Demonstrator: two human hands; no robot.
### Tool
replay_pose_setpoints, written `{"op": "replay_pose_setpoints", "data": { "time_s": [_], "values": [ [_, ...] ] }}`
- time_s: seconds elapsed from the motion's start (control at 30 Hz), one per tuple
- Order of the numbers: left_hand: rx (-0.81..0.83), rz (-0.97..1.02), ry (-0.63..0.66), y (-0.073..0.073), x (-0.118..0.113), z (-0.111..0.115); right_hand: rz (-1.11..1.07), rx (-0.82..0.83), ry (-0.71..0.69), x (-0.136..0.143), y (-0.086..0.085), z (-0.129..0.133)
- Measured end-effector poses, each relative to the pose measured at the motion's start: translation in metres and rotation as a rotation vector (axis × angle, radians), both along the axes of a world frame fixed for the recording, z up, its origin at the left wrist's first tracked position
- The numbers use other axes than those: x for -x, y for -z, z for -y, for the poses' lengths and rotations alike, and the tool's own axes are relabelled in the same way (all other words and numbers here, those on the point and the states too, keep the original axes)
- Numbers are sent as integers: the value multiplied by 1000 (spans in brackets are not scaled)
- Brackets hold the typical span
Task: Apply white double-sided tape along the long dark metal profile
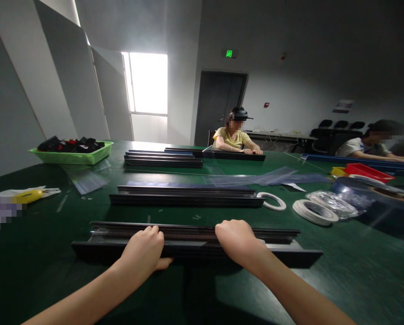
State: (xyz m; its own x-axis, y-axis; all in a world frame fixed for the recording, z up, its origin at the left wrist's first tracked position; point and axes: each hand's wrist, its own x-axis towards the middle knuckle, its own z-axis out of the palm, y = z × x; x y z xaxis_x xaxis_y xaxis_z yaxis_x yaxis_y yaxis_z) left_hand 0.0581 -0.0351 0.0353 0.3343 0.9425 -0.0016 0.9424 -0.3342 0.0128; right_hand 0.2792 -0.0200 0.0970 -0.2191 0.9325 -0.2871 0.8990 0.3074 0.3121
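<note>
A long black channel-shaped profile [195, 249] lies crosswise on the green table right in front of me, with a clear film-like strip showing inside it. My left hand [145, 247] is closed over its near wall, left of the middle; the thumb sticks out below on the near side and the fingertips are hidden inside the channel. Right of the middle, my right hand [237, 240] is curled over the same profile, knuckles up, its fingertips hidden. Just beyond lies a second black profile [184, 201], touched by neither hand.
White tape rolls [315, 212] and a crumpled clear bag [333, 203] lie to the right. Clear plastic strips [256, 178] lie farther back. A green basket [96, 156] of black parts and a yellow-handled cutter [29, 195] are left. A co-worker [234, 135] sits across the table.
</note>
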Motion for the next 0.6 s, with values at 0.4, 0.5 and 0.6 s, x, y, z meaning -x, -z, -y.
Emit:
{"op": "replay_pose_setpoints", "data": {
  "time_s": [0.4, 0.5, 0.6],
  "values": [
    [42, -95, 26, -11, -3, 0, -2, -7, 6, 0, -1, 2],
    [19, -85, 73, -8, -3, -2, -9, -8, 1, 1, -2, 2],
    [3, -50, 111, -2, -2, -4, -14, -7, 1, 1, -3, 2]
  ]
}}
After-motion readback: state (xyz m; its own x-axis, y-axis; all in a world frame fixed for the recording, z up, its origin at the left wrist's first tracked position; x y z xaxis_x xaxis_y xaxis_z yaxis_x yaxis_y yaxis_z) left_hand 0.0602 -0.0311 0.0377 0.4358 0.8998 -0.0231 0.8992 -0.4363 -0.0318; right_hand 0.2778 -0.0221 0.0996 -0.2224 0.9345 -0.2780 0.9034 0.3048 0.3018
